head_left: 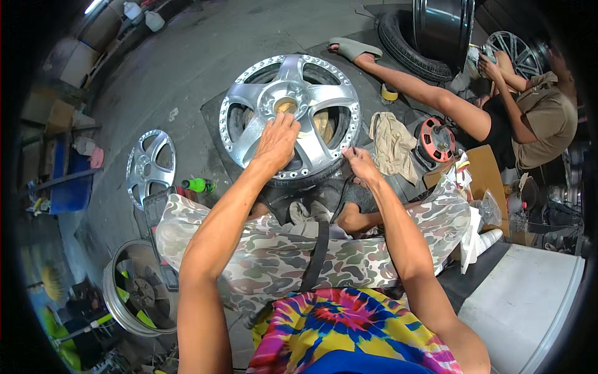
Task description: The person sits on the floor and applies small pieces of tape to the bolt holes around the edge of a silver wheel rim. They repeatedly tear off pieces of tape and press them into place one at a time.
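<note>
A silver five-spoke wheel face [324,96], its outer lip ringed with small holes, lies in front of me on top of a dark tyre. My left hand [277,142] reaches over a lower spoke, fingers closed and bent down at the hub's centre hole; whatever they pinch is hidden beneath them. Yellowish-brown material shows through the hub hole and between the spokes. At the lower right edge of the lip, the thumb and fingers of my right hand [361,164] grip the wheel.
A second silver wheel face [149,167] and a bare rim barrel [118,290] stand left, near a green bottle [199,185]. On the right are a beige cloth [393,143], a red round-faced device [436,139] and a seated co-worker [542,124], one leg stretched toward my wheel.
</note>
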The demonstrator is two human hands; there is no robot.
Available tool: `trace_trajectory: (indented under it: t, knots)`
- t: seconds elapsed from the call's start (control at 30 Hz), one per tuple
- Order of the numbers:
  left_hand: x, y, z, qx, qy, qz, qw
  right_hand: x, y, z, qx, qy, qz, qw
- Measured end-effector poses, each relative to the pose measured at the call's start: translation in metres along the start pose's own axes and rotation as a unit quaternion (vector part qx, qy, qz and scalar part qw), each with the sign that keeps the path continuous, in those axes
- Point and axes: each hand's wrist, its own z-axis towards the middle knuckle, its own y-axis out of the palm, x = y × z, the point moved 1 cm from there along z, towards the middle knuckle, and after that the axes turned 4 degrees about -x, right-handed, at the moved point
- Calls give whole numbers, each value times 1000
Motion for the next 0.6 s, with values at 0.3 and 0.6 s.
trace_trajectory:
  t: [0.3, 0.6]
  knots:
    - [38, -27, -24, -25, 70, -103, 992, -16, -12, 1, -42, 37, -39, 998]
    - [98, -42, -63, -158, 132, -253, 945, 1, -14, 9, -9, -18, -134, 991]
